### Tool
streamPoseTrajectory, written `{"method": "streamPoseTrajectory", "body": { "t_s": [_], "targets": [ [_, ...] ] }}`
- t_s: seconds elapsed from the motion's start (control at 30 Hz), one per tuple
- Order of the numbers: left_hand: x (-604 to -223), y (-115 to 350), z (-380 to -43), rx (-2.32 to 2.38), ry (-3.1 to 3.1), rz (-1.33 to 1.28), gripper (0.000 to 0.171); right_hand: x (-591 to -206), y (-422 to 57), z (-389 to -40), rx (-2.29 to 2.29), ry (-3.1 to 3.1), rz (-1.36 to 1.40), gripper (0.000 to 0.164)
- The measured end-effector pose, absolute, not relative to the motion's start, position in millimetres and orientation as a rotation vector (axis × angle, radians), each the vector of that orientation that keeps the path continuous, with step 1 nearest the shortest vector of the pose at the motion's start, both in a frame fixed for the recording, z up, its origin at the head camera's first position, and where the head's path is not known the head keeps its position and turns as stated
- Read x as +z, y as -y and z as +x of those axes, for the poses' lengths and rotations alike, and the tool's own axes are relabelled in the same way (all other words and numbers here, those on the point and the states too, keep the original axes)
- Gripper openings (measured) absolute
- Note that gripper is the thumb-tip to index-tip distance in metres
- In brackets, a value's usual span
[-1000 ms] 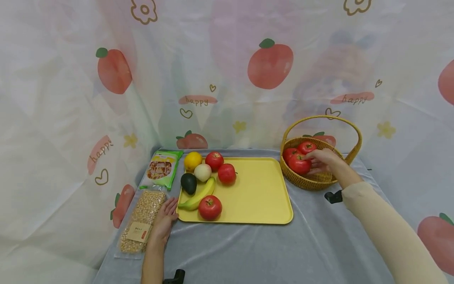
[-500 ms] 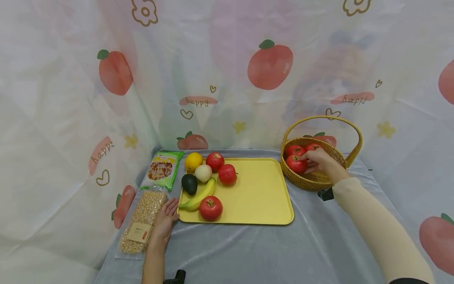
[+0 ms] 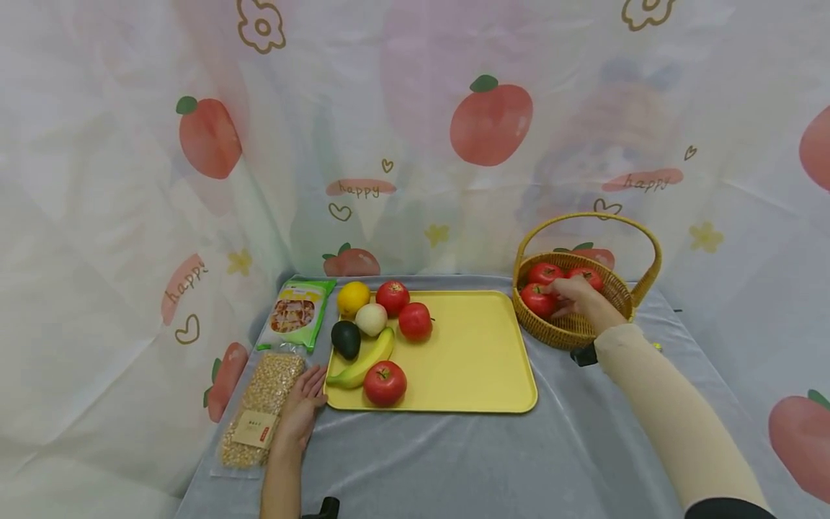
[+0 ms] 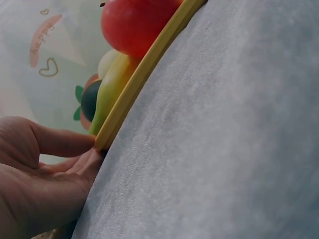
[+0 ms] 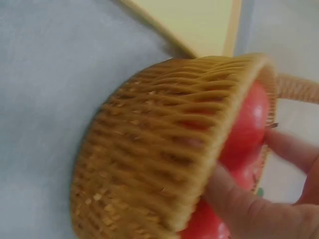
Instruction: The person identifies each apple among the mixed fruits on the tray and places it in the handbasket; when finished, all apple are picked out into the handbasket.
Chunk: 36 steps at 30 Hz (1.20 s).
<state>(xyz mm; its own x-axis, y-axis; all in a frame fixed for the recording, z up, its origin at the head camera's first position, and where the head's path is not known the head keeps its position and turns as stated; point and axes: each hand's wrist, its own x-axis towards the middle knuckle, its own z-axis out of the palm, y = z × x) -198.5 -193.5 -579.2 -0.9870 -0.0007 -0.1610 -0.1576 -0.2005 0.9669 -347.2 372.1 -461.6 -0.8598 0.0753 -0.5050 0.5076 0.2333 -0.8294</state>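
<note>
In the head view my left hand (image 3: 302, 411) is at the front left corner of the yellow tray (image 3: 473, 353). The left wrist view shows its thumb (image 4: 67, 143) and fingers meeting at the tray's rim. My right hand (image 3: 579, 298) reaches into the wicker basket (image 3: 564, 335) at the back right. There it grips the front red tomato (image 3: 537, 300), thumb and finger on either side in the right wrist view. Behind this one lie two more, a back tomato (image 3: 545, 272) and a right tomato (image 3: 586, 277). The palm side of the right hand is hidden in the head view.
On the tray's left are a tomato (image 3: 385, 383), banana (image 3: 363, 360), avocado (image 3: 346, 339), pale round fruit (image 3: 371, 319), yellow lemon-like fruit (image 3: 353, 297) and two red apples (image 3: 416, 321). A corn-kernel bag (image 3: 259, 404) and green packet (image 3: 300, 311) lie farther left. The basket's handle (image 3: 590, 215) arches upward.
My right hand has moved left and slightly down inside the basket, shifting the front tomato left. The two tomatoes behind have moved right. My left hand has stayed at the tray.
</note>
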Motion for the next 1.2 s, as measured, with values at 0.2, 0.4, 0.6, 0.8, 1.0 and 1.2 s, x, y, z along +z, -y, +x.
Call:
{"method": "streamPoseTrajectory", "body": {
  "t_s": [0.2, 0.4, 0.6, 0.8, 1.0, 1.2],
  "targets": [
    [-580.0, 193.1, -199.2, 2.348, -1.920, -0.203, 0.073, -471.1, -373.9, -352.3, -1.624, -2.134, 0.562, 0.093],
    [-581.2, 194.9, -197.1, 2.361, -1.908, -0.191, 0.075, -470.2, -372.8, -350.6, -1.601, -2.132, 0.556, 0.093],
    [-582.2, 193.0, -198.9, 2.360, -1.914, -0.181, 0.074, -462.4, -377.7, -341.5, -1.585, -2.195, 0.564, 0.084],
    [-583.1, 193.2, -197.5, 2.360, -1.929, -0.180, 0.073, -449.4, -373.3, -333.3, -1.577, -2.323, 0.630, 0.071],
    [-582.9, 193.8, -198.4, 2.365, -1.920, -0.195, 0.073, -434.1, -361.5, -325.1, -1.638, -2.378, 0.591, 0.078],
    [-581.9, 193.6, -200.4, 2.368, -1.910, -0.200, 0.074, -425.7, -349.5, -316.3, -1.645, -2.392, 0.545, 0.074]
  ]
}}
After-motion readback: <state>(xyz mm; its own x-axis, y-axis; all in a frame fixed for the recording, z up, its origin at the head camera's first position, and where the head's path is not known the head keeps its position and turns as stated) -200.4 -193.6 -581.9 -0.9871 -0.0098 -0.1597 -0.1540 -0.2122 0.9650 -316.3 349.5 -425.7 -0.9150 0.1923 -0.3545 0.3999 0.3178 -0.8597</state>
